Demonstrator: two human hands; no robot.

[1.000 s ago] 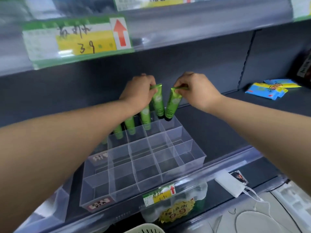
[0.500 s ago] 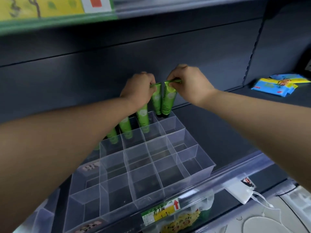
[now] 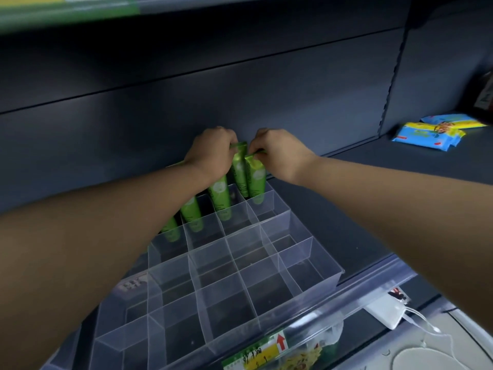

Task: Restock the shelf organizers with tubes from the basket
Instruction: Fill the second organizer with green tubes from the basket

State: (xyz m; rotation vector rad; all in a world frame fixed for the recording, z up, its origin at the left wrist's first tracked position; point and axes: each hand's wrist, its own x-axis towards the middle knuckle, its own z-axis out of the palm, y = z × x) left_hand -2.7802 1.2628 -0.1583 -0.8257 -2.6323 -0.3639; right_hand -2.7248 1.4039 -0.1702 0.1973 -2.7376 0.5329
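Note:
A clear plastic organizer [image 3: 266,265] with several square cells sits on the dark shelf. Its back row holds several green tubes standing upright. My left hand [image 3: 210,153] grips the crimped top of one green tube [image 3: 239,172] in that row. My right hand [image 3: 280,153] pinches the top of the rightmost green tube [image 3: 256,180], whose bottom end stands in the back right cell. The two tubes stand side by side and nearly touch. The basket is out of view.
Blue and yellow packets [image 3: 432,132] lie on the shelf at the far right. A green and yellow price tag [image 3: 256,351] is on the shelf's front rail. A white box with a cable [image 3: 386,313] lies below at the lower right.
Both hands have lowered and drawn together over the back row. The right tube has gone from a tilt to upright, down into the back right cell. The camera has tipped downward.

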